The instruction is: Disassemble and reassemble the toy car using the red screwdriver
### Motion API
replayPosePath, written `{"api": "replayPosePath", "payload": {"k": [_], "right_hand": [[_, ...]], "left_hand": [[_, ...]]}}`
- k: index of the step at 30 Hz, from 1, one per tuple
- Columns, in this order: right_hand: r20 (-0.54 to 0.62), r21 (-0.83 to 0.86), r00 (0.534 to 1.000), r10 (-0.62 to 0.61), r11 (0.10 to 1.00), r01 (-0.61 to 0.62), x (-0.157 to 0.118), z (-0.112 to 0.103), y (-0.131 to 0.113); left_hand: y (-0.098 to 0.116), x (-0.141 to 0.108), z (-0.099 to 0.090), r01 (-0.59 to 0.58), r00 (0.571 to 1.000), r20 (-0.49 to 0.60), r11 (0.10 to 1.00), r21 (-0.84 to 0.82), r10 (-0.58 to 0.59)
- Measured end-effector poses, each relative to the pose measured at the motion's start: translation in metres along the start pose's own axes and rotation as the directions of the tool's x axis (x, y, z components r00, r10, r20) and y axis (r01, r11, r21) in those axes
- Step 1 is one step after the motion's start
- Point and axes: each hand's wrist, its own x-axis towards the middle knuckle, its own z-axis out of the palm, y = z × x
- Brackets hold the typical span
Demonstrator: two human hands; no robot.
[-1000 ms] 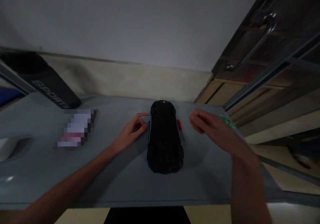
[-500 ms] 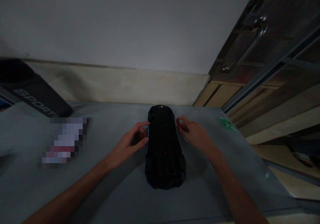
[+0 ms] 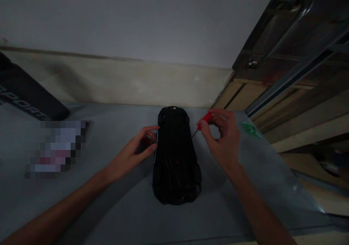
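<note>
a black toy car (image 3: 176, 154) was laid on the grey table (image 3: 120, 212), near the wall (image 3: 136, 81), its underside seemingly turned up. a red screwdriver (image 3: 205, 121) was held pinched by its handle between the thumb and fingers of the right hand (image 3: 226, 141), its thin shaft slanted down toward the car's right edge. the left hand (image 3: 133, 150) was held with thumb and forefinger apart, their tips set at the car's left side, so that the car was apparently being steadied rather than gripped.

by the look of it, the tool was being readied: it had been taken in hand but not yet seated in anything. for the next move, the tip would need to be brought over the underside and lined up with a fastener, with the car kept firm from the left (a light press would probably do).

much was lost to the gloom. no screw heads could be made out; only a small red spot was picked out on the underside. whether the car was touched by the shaft's tip could not be told. a dark bottle (image 3: 34, 92) was cut off at the left, a thing (image 3: 60, 145) near it was masked by coarse blocks, and a green packet (image 3: 251, 129) was barely legible.
</note>
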Motion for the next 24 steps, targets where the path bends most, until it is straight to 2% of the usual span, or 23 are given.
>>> {"api": "replayPosePath", "payload": {"k": [8, 15, 20, 24], "right_hand": [[0.055, -0.125, 0.993, -0.105, 0.986, 0.111, -0.0015, -0.0033, 0.0024], [0.075, -0.101, 0.994, -0.075, 0.991, 0.082, -0.0067, 0.0019, 0.0013], [0.027, -0.084, 0.988, -0.149, 0.985, 0.151, -0.0056, 0.0052, -0.0007], [0.06, -0.078, 0.993, -0.1, 0.991, 0.105, -0.0032, 0.0018, -0.0016]], "left_hand": [[0.005, -0.001, -0.0006, 0.02, 1.0, -0.005, 1.0, 0.024, -0.02], [0.0, -0.0021, -0.0009, 0.038, 0.999, -0.008, 0.999, 0.001, -0.038], [0.0003, -0.0022, -0.0014, 0.055, 0.998, 0.004, 0.998, -0.01, -0.055], [0.0008, -0.0018, -0.0017, 0.035, 0.999, 0.001, 0.999, 0.007, -0.035]]}}
